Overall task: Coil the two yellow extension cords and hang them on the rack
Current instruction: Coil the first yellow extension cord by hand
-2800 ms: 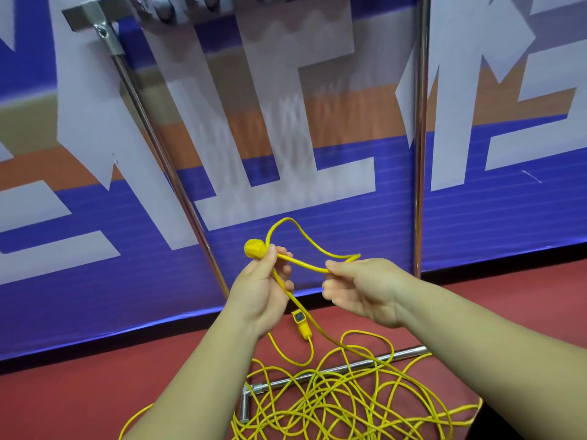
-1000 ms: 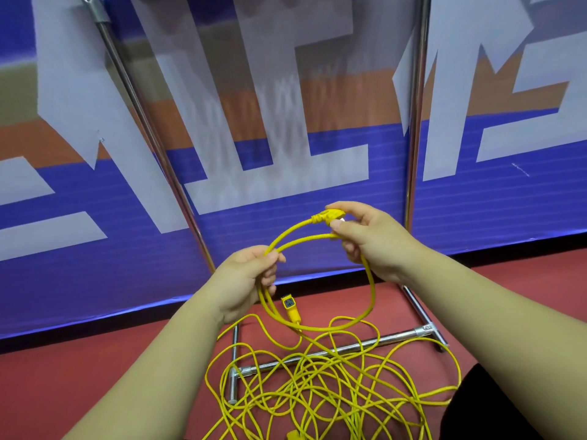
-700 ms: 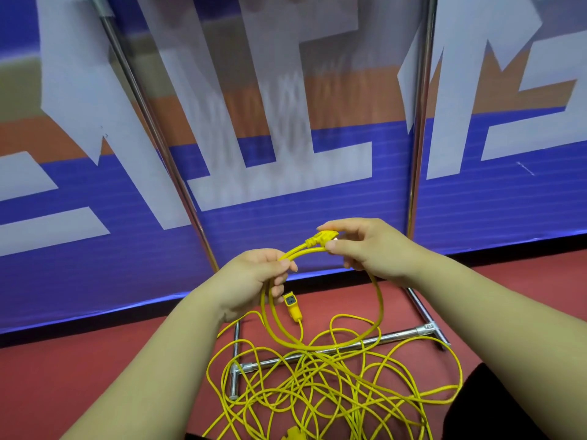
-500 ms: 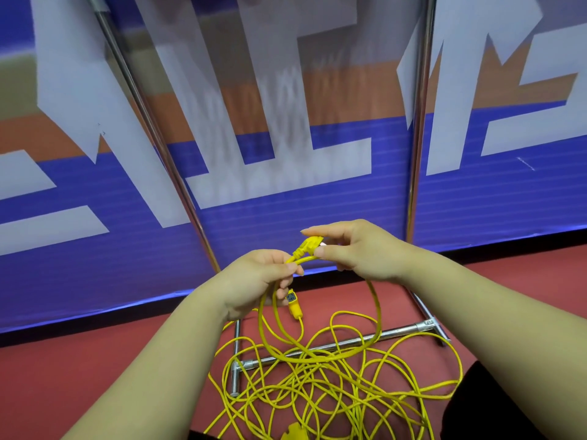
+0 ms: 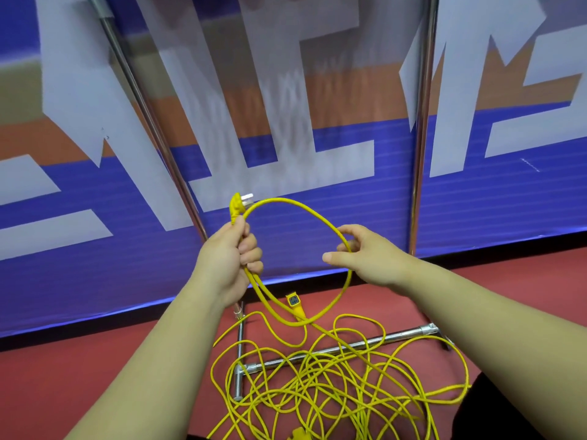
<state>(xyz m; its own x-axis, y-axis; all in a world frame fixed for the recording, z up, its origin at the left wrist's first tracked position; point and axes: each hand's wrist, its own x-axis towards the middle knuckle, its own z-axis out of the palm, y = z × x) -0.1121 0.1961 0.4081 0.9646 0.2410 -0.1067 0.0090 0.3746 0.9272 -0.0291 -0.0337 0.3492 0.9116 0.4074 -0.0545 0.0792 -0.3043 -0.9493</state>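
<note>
A: Where is the cord?

B: One loop of yellow cord (image 5: 287, 201) hangs in the air in front of the person, between the two hands. The left hand (image 5: 227, 258) holds it in a closed fist, with two strands passing through the fingers. The plug (image 5: 236, 206) sticks up just above the thumb, its metal pins pointing right.

A: And the other hand?

B: The right hand (image 5: 370, 260) is loose, thumb out and fingers (image 5: 351, 230) gently curved. The right side of the loop runs through the gap between them, and no pinch shows.

A: How many cords are there?

B: The rest lies in one tangled heap (image 5: 320, 389) on the red floor (image 5: 79, 376), where separate cords cannot be told apart. Three yellow ends show. One is the plug, one is a socket end (image 5: 293, 302) with a grey-blue face low inside the loop, and the third end (image 5: 297, 435) is cut by the bottom edge.

A: What about the rack?

B: Four pipes of the rack (image 5: 422, 74) are visible. The left upright (image 5: 151, 122) leans and the right upright (image 5: 418, 185) stands straight. A crossbar (image 5: 406, 334) lies on the floor under the heap, with a foot bar (image 5: 239, 344) at its left end.

A: Is there any writing?

B: The blue and orange banner (image 5: 508, 211) carries large white strokes, cropped and unreadable.

A: How much room is there?

B: The loop hangs between the uprights, apart from both. The heap spreads from the foot bar to the dark clothing (image 5: 495, 414) at lower right and runs off the bottom edge. Red floor stretches left of it, up to the banner's lower edge.
</note>
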